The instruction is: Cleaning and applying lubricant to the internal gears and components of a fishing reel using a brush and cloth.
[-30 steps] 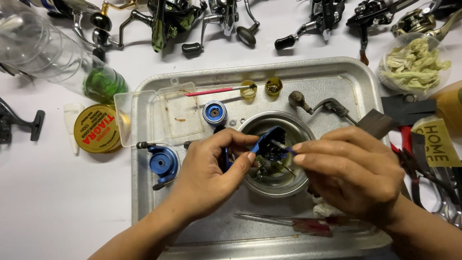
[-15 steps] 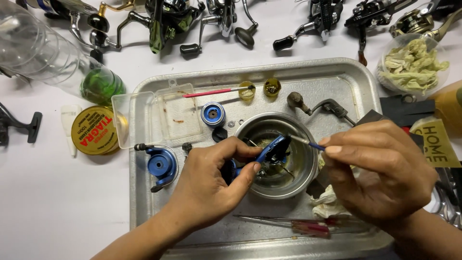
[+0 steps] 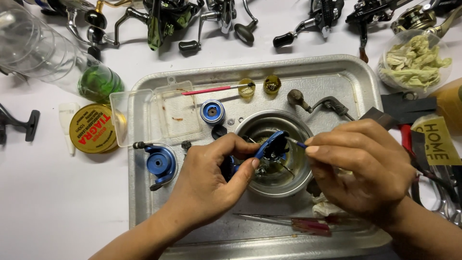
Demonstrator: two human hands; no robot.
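Observation:
My left hand [image 3: 211, 175] grips a blue fishing reel body [image 3: 270, 147] and holds it tilted over a round metal bowl [image 3: 255, 126]. My right hand [image 3: 365, 168] pinches a thin blue-handled tool [image 3: 297, 142] whose tip touches the reel body's upper right edge. Both hands work above a silver metal tray [image 3: 337, 77]. A blue spool [image 3: 212, 111] and a blue rotor part [image 3: 160, 163] lie on the tray to the left of my left hand.
On the tray lie a clear plastic box [image 3: 154, 113], a red-handled brush [image 3: 216, 89], two small yellow caps [image 3: 272, 84], a reel handle [image 3: 317, 102] and a red screwdriver [image 3: 293, 222]. Several reels line the far edge. A round yellow tin [image 3: 91, 128] and green-bottomed bottle [image 3: 98, 82] sit left; a tub of rags [image 3: 415, 60] right.
My right hand drew back to the right from the reel body, with the thin tool now at its edge. My left hand kept the reel body over the bowl.

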